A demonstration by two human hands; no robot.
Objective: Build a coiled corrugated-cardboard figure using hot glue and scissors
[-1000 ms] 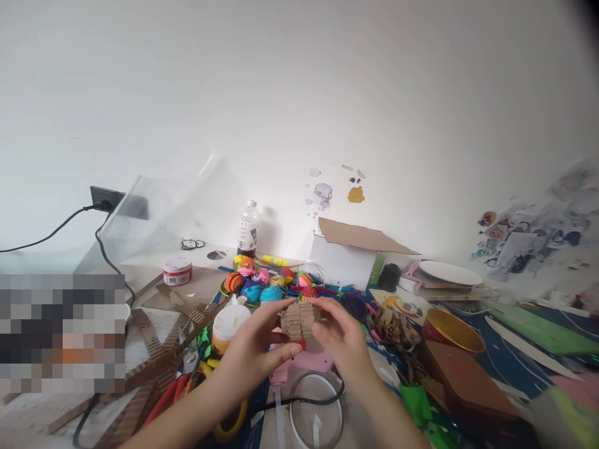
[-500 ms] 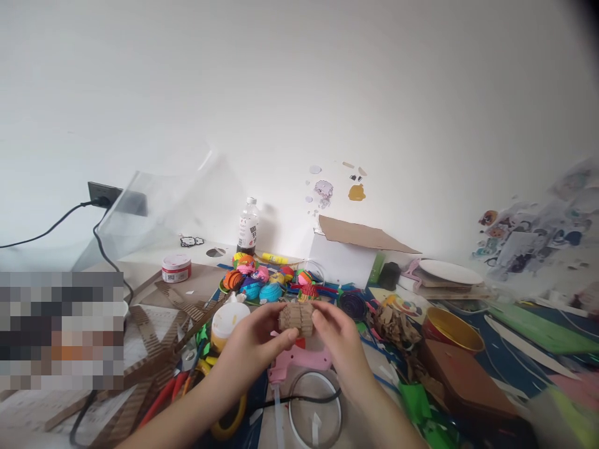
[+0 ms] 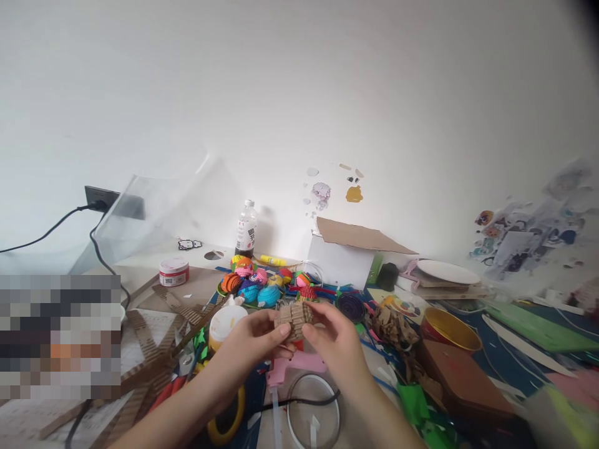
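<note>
A small brown corrugated cardboard roll [image 3: 294, 320] is held up between both hands over the middle of the table. My left hand [image 3: 262, 337] grips its left end, thumb in front. On its right end are the thumb and fingers of my right hand [image 3: 330, 330]. Just below lies a pink glue gun [image 3: 299, 365], partly covered by the hands. Behind the roll sits a pile of colourful corrugated paper balls [image 3: 253, 284]. A white-lidded jar [image 3: 227, 321] stands beside my left hand.
Cardboard strips [image 3: 145, 337] and a red-white tin [image 3: 173, 272] are at left. Behind stand a bottle [image 3: 246, 231] and a white box [image 3: 339, 262]. At right are crumpled brown paper [image 3: 393, 325], a round gold tin [image 3: 452, 330] and a brown case [image 3: 465, 380]. Tape ring [image 3: 313, 444] lies in front.
The cardboard roll has tilted and turned in my fingers. Both hands have shifted their hold, and more of the left fingers show beneath it. The view has moved slightly.
</note>
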